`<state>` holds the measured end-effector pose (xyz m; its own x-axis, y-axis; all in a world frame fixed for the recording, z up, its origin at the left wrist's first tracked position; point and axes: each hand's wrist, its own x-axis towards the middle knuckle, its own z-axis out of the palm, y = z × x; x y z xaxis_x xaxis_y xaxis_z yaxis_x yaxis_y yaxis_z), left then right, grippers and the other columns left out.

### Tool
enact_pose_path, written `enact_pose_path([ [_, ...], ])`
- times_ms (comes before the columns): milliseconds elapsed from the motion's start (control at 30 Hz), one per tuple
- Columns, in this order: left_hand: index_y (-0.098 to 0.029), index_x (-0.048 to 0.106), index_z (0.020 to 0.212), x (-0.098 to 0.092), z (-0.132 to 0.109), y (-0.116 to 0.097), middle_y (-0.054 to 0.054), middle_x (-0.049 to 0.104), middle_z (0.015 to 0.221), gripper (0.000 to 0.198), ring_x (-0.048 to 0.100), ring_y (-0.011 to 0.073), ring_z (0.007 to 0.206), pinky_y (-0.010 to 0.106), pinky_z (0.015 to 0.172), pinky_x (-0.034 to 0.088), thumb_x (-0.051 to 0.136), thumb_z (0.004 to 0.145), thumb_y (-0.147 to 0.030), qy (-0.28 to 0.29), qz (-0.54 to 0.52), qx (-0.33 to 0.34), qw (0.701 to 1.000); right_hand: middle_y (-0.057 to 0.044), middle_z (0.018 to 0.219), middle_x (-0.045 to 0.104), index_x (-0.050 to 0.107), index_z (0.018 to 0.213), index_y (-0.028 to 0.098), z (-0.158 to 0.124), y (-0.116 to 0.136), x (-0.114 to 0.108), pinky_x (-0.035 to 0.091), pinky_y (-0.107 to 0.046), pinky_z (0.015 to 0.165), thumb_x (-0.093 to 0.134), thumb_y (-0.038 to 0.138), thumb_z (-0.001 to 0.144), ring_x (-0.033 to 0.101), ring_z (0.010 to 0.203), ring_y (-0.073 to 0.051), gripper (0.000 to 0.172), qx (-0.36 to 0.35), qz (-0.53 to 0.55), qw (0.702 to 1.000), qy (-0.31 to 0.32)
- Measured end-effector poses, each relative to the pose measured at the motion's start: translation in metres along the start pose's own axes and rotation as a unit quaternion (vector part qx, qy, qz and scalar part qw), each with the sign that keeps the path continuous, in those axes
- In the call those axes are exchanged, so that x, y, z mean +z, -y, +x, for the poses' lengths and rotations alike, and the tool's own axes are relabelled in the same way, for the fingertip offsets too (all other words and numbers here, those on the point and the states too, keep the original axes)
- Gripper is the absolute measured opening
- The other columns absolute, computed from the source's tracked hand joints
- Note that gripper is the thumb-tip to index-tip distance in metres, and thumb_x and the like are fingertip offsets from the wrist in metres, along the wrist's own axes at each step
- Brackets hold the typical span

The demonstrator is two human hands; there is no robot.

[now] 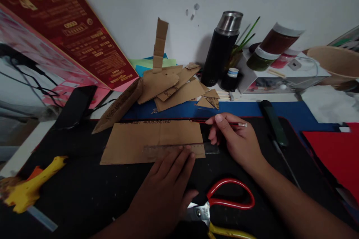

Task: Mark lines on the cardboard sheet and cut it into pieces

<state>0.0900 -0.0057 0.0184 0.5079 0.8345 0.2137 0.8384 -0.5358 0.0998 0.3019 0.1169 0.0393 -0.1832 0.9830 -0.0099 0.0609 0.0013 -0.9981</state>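
Note:
A rectangular piece of brown cardboard [134, 141] lies flat on the black mat, printed numbers along its far edge. Across its right part rests a clear ruler [211, 148], whose end sticks out past the cardboard. My left hand [168, 190] is laid over the ruler with fingers stretched out, pressing it from above. Between the thumb and fingers of my right hand [238, 138] is a slim dark red pencil [203, 121], its tip at the cardboard's far right corner. Scissors [209, 211] with red and yellow handles lie by my left thumb, their blades partly hidden.
Cardboard scraps [179, 85] are heaped behind the mat, near a black thermos [221, 48] and paint jars [269, 52]. A green-handled tool [273, 123] lies at right, beside red sheets [333, 156]. At left are a yellow-handled object [39, 184] and a phone [77, 106].

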Motion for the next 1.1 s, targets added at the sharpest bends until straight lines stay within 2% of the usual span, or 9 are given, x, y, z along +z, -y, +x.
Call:
enact_pose_path([
  [233, -0.012, 0.049, 0.158, -0.0011, 0.0007, 0.0010, 0.014, 0.057, 0.161, 0.060, 0.053, 0.0324, 0.144, 0.044, 0.112, 0.048, 0.055, 0.106, -0.042, 0.002, 0.002, 0.009, 1.000, -0.002, 0.063, 0.072, 0.078, 0.091, 0.020, 0.0005, 0.0004, 0.0000, 0.050, -0.025, 0.047, 0.069, 0.064, 0.098, 0.065, 0.050, -0.016, 0.046, -0.004, -0.008, 1.000, -0.001],
  [733, -0.010, 0.052, 0.155, -0.0025, 0.0035, 0.0027, 0.012, 0.060, 0.159, 0.056, 0.054, 0.0313, 0.142, 0.043, 0.109, 0.047, 0.054, 0.105, -0.037, -0.009, 0.015, 0.019, 1.000, -0.001, 0.062, 0.071, 0.078, 0.091, 0.020, -0.0012, 0.0013, 0.0012, 0.050, -0.025, 0.048, 0.068, 0.062, 0.101, 0.065, 0.051, -0.015, 0.044, -0.010, -0.013, 1.000, -0.013],
  [1100, -0.010, 0.051, 0.155, -0.0025, 0.0032, 0.0023, 0.011, 0.058, 0.161, 0.056, 0.050, 0.0299, 0.146, 0.043, 0.115, 0.043, 0.054, 0.105, -0.034, -0.007, 0.009, 0.018, 1.000, 0.000, 0.062, 0.071, 0.078, 0.091, 0.019, -0.0025, 0.0024, 0.0019, 0.050, -0.022, 0.050, 0.069, 0.056, 0.102, 0.065, 0.051, -0.013, 0.040, -0.014, -0.004, 1.000, -0.008],
])
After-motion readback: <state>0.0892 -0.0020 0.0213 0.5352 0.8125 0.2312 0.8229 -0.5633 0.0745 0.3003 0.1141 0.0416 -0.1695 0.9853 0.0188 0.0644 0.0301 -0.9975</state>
